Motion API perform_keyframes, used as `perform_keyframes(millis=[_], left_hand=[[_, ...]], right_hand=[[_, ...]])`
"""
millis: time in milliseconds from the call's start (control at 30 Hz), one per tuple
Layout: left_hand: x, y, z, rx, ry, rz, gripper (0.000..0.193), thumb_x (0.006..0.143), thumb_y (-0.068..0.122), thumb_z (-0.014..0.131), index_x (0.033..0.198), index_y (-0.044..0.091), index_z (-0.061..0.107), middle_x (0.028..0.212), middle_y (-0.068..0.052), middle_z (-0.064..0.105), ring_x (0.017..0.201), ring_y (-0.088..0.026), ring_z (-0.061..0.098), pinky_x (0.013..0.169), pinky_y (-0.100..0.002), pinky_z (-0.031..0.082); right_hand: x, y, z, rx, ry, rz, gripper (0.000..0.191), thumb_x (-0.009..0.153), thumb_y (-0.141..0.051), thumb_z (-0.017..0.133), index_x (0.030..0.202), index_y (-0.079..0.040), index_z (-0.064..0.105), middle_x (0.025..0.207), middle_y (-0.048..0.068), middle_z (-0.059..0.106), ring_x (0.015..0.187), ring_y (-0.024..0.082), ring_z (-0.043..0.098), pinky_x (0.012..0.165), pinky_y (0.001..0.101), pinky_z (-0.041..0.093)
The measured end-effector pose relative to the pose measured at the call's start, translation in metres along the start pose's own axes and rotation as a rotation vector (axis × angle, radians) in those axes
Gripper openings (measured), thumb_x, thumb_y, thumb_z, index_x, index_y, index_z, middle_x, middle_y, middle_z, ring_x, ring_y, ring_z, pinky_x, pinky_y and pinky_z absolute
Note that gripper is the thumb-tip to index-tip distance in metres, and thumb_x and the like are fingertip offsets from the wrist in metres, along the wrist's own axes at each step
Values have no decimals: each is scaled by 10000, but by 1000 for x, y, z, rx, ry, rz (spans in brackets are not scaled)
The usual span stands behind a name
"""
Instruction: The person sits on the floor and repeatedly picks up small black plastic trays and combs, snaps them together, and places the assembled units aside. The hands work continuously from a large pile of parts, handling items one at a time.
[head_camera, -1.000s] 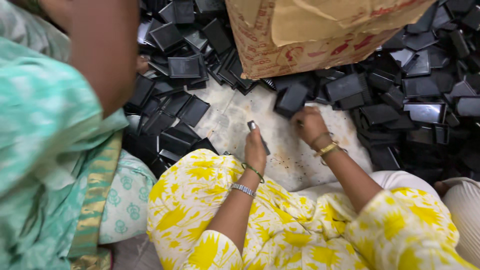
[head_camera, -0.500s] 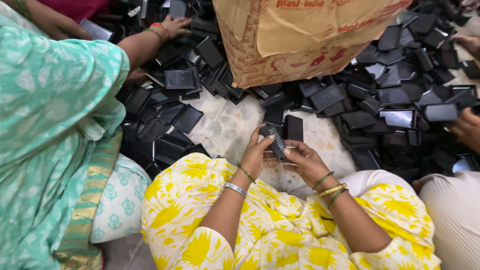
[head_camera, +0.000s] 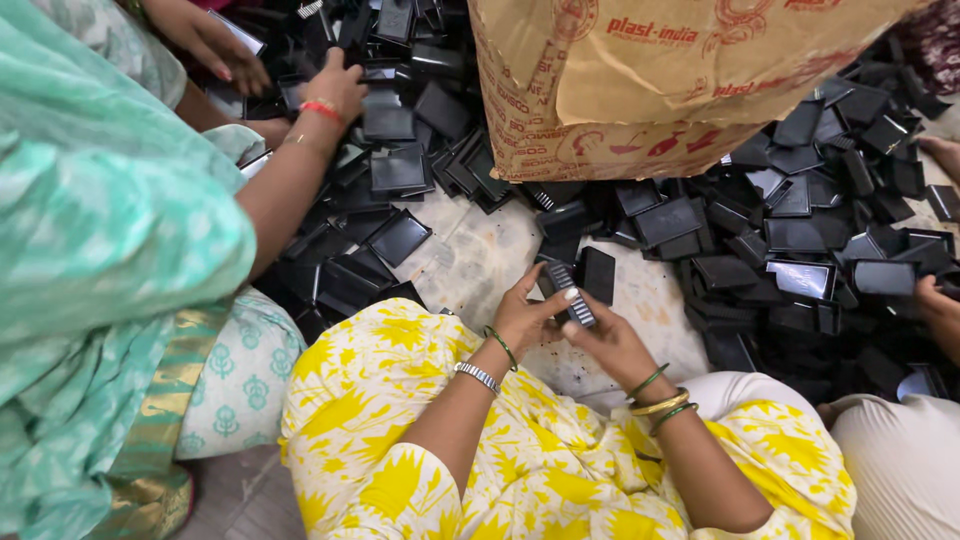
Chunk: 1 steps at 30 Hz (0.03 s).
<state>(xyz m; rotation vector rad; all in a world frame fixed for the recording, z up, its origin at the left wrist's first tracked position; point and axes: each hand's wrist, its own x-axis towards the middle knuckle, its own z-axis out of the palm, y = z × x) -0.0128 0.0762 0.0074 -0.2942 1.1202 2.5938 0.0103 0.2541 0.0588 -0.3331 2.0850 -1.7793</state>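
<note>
My left hand and my right hand meet over my yellow-patterned lap, just above the stone floor. Together they hold a small black ribbed plastic part; my left thumb presses on its top and my right fingers close in from below. A flat black plastic tray sits right behind the part, and I cannot tell whether it is held or lying on the floor. Bangles ring both my wrists.
Heaps of black plastic trays cover the floor ahead and to the right. A big brown paper sack stands among them. A co-worker in green reaches an arm into the left pile; another person's hand works at the right edge.
My right hand came back from the tray pile and joined my left hand on the small part. The co-worker's arm stretched out to the far-left pile.
</note>
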Motion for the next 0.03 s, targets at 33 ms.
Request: perform_keyframes(millis=[33], left_hand=[[2, -5, -3, 9, 5, 35, 849, 837, 127, 843, 1584, 172, 440, 1086, -115, 719, 789, -254, 724, 637, -427, 613]], right_hand=[[-1, 2, 7, -82, -11, -71, 813, 874, -197, 760, 1561, -58, 348, 1269, 70, 652, 1124, 168, 646, 939, 342, 567]])
